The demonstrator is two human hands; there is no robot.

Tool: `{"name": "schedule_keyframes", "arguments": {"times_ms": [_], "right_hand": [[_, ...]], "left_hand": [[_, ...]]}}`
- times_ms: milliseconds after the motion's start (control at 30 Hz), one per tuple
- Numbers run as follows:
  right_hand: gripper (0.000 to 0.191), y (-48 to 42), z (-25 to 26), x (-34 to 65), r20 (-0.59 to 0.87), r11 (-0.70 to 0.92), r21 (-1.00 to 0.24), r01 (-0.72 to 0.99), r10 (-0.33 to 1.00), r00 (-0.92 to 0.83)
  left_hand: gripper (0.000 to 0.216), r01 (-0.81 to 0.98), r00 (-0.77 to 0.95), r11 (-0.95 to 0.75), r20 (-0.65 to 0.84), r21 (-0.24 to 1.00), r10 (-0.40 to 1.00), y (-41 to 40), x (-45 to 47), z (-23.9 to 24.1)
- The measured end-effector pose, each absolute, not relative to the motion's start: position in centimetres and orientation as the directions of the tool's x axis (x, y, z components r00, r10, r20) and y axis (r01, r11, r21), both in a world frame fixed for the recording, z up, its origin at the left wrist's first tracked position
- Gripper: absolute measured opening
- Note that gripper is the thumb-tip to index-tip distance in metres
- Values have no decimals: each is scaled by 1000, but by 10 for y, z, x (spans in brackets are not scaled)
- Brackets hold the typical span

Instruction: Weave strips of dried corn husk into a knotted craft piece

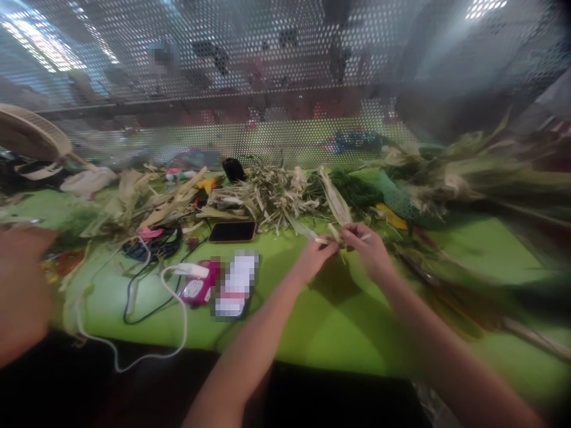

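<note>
Your forearms run up from the near edge of the green desk point(339, 321). L hand point(314, 257) & R hand point(370, 249) meet mid-desk, each grip pinched on the lower end of a pale leaf strip point(335, 205); its top reaches the dry leaf pile point(267, 199) behind. Step in hand, by my reading: working the strip's end betw. fingertips. Next move needs both pinches firm, strip taut. Phone point(232, 232) lies left, apart.

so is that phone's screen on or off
Off, it seems: the phone lies flat on the green table and its upward face is dark, no glow.
</note>
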State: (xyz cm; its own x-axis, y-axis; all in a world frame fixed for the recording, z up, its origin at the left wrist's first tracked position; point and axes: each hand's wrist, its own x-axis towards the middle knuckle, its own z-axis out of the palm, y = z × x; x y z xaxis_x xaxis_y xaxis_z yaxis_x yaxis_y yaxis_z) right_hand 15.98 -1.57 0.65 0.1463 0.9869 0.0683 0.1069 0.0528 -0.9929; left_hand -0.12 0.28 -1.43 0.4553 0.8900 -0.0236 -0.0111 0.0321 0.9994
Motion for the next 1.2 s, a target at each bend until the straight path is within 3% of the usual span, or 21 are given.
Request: {"name": "schedule_keyframes", "arguments": {"times_ms": [167, 267, 400, 533, 733, 1000, 1200], "right_hand": [[39, -18, 4, 162, 10, -9, -983, 184, 995, 101], [28, -25, 4, 156, 176, 130, -937, 325, 978, 115], [24, -34, 8, 145, 379, 359, -832, 423, 925, -39], [22, -37, 10, 142, 338, 362, -824, 436, 932, -133], [12, -35, 10, 149, 282, 267, -875, 403, 959, -24], [10, -29, 14, 161, 402, 372, -825, 425, 915, -19], [15, -28, 13, 169, 489, 456, -740, 495, 869, -70]], "left_hand": [[29, -9, 291, -12, 14, 1000, 957, 9, -1, -19], [23, 197, 211, -125, 82, 973, 974, 10, -1, -20], [7, 370, 253, -340, 258, 865, 932, 7, 4, -24], [10, 412, 347, -440, 309, 798, 885, 3, 6, -29], [7, 388, 277, -291, 190, 875, 942, 3, 5, -23], [19, 42, 367, 12, -26, 999, 930, 6, 5, -20], [19, -315, 452, 310, -145, 897, 880, 4, 6, -18]]}}
